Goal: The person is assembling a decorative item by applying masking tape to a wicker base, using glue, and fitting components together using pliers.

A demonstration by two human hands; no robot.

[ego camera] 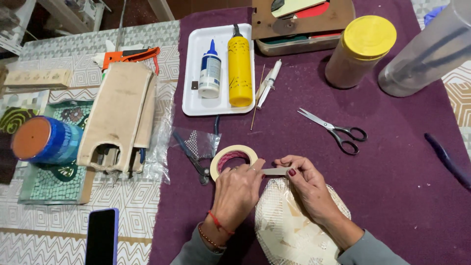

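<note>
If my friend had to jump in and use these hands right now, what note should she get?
Left hand holds the masking tape roll.
Right hand pinches the pulled-out tape strip, stretched between the two hands.
Under the hands lies a flat piece covered in white mesh on the purple cloth.
Scissors lie apart, to the right.
Done: strip pulled out. Left: strip not yet cut or stuck down.

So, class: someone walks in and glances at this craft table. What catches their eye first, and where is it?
Probably the two hands at the bottom centre: the left hand holds a roll of masking tape while the right hand pulls a strip from it, above a mesh-covered piece. Next, the bright yellow bottle on the white tray up top, and the scissors lying open on the purple cloth.
</note>
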